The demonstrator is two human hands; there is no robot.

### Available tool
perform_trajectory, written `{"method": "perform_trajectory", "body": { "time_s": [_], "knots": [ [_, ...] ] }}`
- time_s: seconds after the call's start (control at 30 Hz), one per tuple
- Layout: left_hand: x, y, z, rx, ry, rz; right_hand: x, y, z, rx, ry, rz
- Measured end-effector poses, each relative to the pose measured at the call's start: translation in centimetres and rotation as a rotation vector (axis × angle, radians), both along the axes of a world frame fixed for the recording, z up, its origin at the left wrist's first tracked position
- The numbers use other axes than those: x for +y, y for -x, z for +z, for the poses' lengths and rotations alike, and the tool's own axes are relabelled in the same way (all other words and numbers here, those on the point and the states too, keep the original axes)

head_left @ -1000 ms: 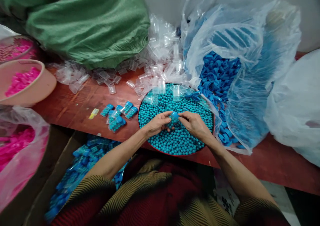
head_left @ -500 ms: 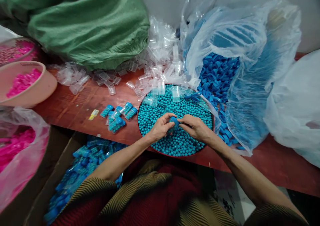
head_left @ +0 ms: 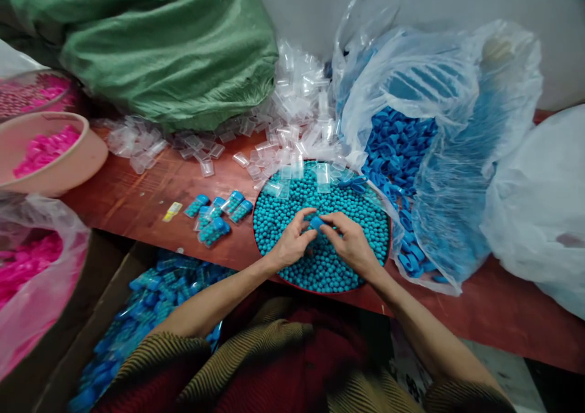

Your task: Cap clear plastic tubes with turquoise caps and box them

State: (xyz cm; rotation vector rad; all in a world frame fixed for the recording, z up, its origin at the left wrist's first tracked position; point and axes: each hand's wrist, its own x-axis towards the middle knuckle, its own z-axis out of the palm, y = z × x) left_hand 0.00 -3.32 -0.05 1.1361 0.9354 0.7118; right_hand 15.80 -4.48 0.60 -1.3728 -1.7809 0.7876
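Both hands meet above a round red-rimmed tray of small turquoise balls [head_left: 329, 273]. Between them is a blue cap [head_left: 316, 222] on a small container whose body is mostly hidden by the fingers. My left hand [head_left: 292, 241] is closed around the container from the left. From the right, my right hand [head_left: 346, 237] pinches the cap between thumb and fingers. Several clear plastic containers [head_left: 323, 175] lie on the balls at the tray's far side. Filled, blue-capped containers [head_left: 214, 230] rest on the table left of the tray.
Loose clear containers [head_left: 292, 136] are heaped behind the tray, beside a green sack [head_left: 173, 53]. A plastic bag [head_left: 457, 200] spills blue caps [head_left: 397, 145] at right. Pink tubs [head_left: 86, 151] stand left. A box of filled containers [head_left: 150, 303] sits below the table edge.
My right hand has shifted slightly left and its fingers have come in closer over the blue cap. My left hand still grips the container. The whole view has shifted slightly.
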Motion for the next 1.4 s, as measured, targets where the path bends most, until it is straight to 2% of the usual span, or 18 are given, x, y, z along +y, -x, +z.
{"method": "perform_trajectory", "body": {
  "time_s": [0.1, 0.2, 0.33, 0.57, 0.7, 0.77, 0.87, 0.93, 1.0, 1.1, 1.17, 1.27, 1.33, 1.4],
  "knots": [
    [-0.6, 0.3, -0.1, 0.007, -0.068, 0.042, -2.0, 1.4, -0.5, -0.241, -0.148, 0.091],
    [-1.1, 0.6, 0.0, 0.009, -0.131, 0.05, -3.4, 2.4, -0.9, -0.449, -0.236, 0.097],
    [-1.4, 0.5, 0.5, 0.038, -0.117, 0.087, -3.2, 2.9, -1.1, -0.568, -0.345, 0.102],
    [-1.1, -0.4, 0.8, 0.003, -0.015, 0.204, -1.0, 2.3, -1.7, -0.559, -0.352, 0.158],
    [-0.9, -0.4, 0.5, 0.005, -0.07, 0.203, -1.0, 2.6, -2.6, -0.507, -0.369, 0.133],
    [-0.6, -0.1, 0.4, 0.036, -0.138, 0.184, -1.1, 2.9, -2.6, -0.506, -0.324, 0.121],
    [0.2, 1.0, 0.6, 0.028, -0.159, 0.164, -0.6, 2.6, -1.7, -0.489, -0.217, 0.178],
    [0.6, 2.0, 0.9, -0.023, -0.062, 0.129, 0.1, 1.9, -0.7, -0.443, -0.162, 0.19],
    [0.8, 2.8, 1.2, -0.068, 0.047, 0.084, 0.9, 0.9, 0.0, -0.342, -0.109, 0.133],
    [0.6, 3.2, 1.3, -0.103, 0.112, 0.062, 1.5, 0.3, 0.5, -0.202, -0.04, 0.107],
    [0.4, 2.9, 1.2, -0.136, 0.1, 0.088, 1.2, 0.6, 0.5, -0.242, -0.06, 0.15],
    [0.2, 2.4, 1.0, -0.177, 0.016, 0.173, 0.3, 1.8, 0.2, -0.417, -0.169, 0.163],
    [0.1, 2.3, 0.8, -0.158, -0.025, 0.205, -0.2, 2.6, 0.1, -0.489, -0.221, 0.167],
    [-0.1, 2.4, 0.7, -0.117, 0.005, 0.198, -0.4, 3.3, 0.1, -0.521, -0.237, 0.21]
  ]
}}
